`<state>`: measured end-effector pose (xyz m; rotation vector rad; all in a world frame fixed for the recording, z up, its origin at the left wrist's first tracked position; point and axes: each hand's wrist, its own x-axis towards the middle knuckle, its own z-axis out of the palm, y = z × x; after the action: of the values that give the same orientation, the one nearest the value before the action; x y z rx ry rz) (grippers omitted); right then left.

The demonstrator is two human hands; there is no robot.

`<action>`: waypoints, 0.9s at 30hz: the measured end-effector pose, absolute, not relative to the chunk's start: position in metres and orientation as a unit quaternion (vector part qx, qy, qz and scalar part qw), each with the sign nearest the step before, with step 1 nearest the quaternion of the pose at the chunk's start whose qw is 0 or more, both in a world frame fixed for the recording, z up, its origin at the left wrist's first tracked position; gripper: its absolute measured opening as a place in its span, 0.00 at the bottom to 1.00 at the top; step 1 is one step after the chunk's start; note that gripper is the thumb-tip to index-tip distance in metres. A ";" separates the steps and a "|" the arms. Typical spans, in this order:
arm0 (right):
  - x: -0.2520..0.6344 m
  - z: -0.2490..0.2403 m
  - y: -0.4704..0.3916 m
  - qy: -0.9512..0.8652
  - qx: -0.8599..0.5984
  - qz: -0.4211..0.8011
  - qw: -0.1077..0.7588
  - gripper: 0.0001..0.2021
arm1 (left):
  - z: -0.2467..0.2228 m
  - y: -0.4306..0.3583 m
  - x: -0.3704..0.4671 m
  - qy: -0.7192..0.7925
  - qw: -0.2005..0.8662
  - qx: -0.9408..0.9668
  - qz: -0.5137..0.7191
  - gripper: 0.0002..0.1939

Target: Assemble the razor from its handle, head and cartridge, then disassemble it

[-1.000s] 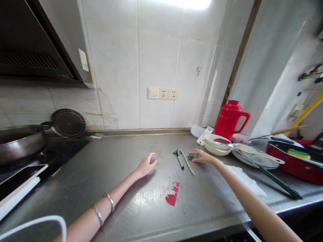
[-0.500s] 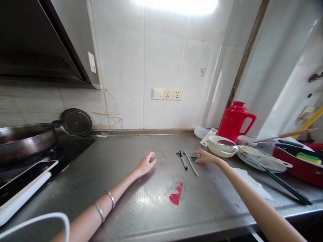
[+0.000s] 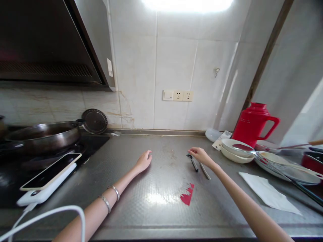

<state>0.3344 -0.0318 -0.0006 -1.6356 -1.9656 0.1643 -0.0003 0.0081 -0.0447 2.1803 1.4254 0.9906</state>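
Note:
My left hand (image 3: 144,160) rests low over the metal counter (image 3: 161,178), left of centre, fingers loosely curled; whether it holds anything is hidden. On the right, my right hand (image 3: 200,156) is at the top end of a black-and-silver razor (image 3: 193,164), its fingers bent together; what lies between them is too small to make out. A thin pale strip (image 3: 205,171) lies beside the razor, its upper part hidden under my right hand. Nearer the front edge lies a torn red piece (image 3: 187,195).
Stacked bowls (image 3: 236,154), plates, a red thermos (image 3: 252,124) and a white tissue (image 3: 268,193) stand or lie at right. At left are a pan (image 3: 45,136) on the stove and a phone (image 3: 51,171) on a white power bank with a cable.
The view has turned left. My right hand has moved left over the strip's top, toward the razor, and the small dark item formerly by its fingers no longer shows. My left hand's fingers have drawn closer together.

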 end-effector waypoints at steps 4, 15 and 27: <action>0.290 -0.008 -0.031 -0.745 -0.619 0.064 0.238 0.23 | -0.048 0.011 -0.033 0.536 0.124 0.767 0.332 0.15; 0.251 -0.052 -0.015 -0.744 -0.619 -0.125 0.219 0.16 | -0.053 0.007 -0.064 0.577 0.072 0.770 0.263 0.21; 0.261 -0.071 -0.008 -0.763 -0.608 -0.067 0.206 0.15 | -0.051 0.002 -0.063 0.580 0.052 0.784 0.216 0.21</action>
<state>0.2610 -0.0079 -0.0715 -1.6951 -2.1270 -0.1878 -0.0631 0.0017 -0.0511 2.3834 1.7659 0.6558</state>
